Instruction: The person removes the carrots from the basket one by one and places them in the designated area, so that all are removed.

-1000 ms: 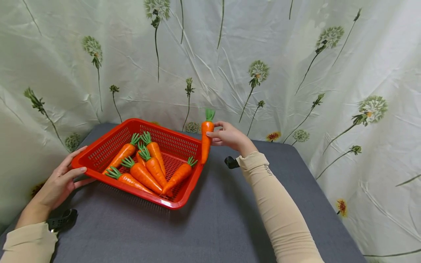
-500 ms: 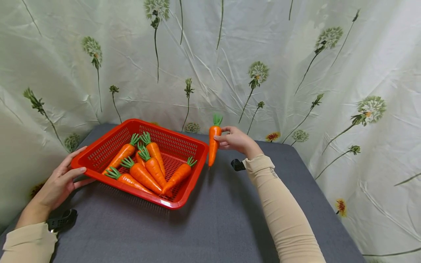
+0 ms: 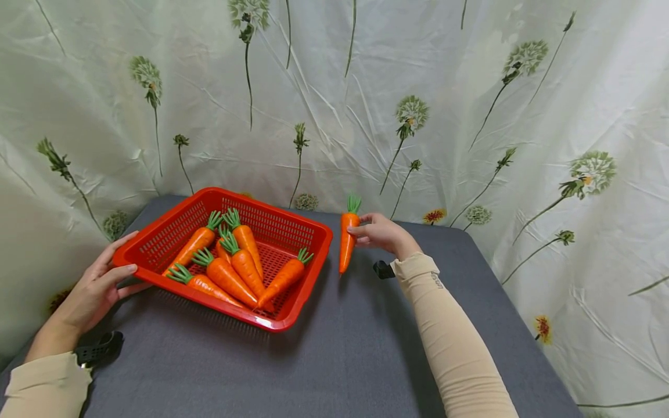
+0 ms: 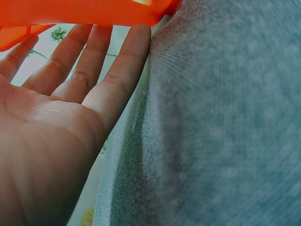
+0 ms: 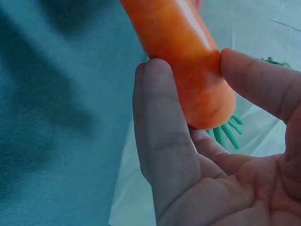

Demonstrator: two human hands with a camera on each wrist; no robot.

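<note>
A grey, cloth-textured worktop (image 3: 313,371) runs back to a pale curtain (image 3: 313,75) printed with green dandelion heads, thin stems and a few orange-brown blooms; the curtain closes in the back and both sides, with creases catching the light, and the worktop's far right corner is rounded. A red slotted basket (image 3: 272,326) sits angled on the left half of the worktop; in it lie at least seven carrots (image 3: 284,281), orange with green tops, some piled over one another and tips mostly toward the near right corner.

The left hand (image 3: 94,290) is at the basket's left corner, its fingers spread apart and fairly straight, their tips touching the red plastic; a black strap (image 3: 99,348) circles that wrist, below a beige sleeve (image 3: 47,386). The right hand (image 3: 381,232) has its fingers clamped on a single carrot (image 3: 347,241) – thumb on one side, fingers on the other – just beside the basket's right rim and apart from it; this carrot is near upright, green top up, tip leaning slightly left; whether the tip touches the worktop I cannot tell.

Against the frame a second ago, the held carrot has moved right and lower in the head view, from overlapping the basket's rim to standing clear of it; the basket, its contents and the left hand stay as they were.
</note>
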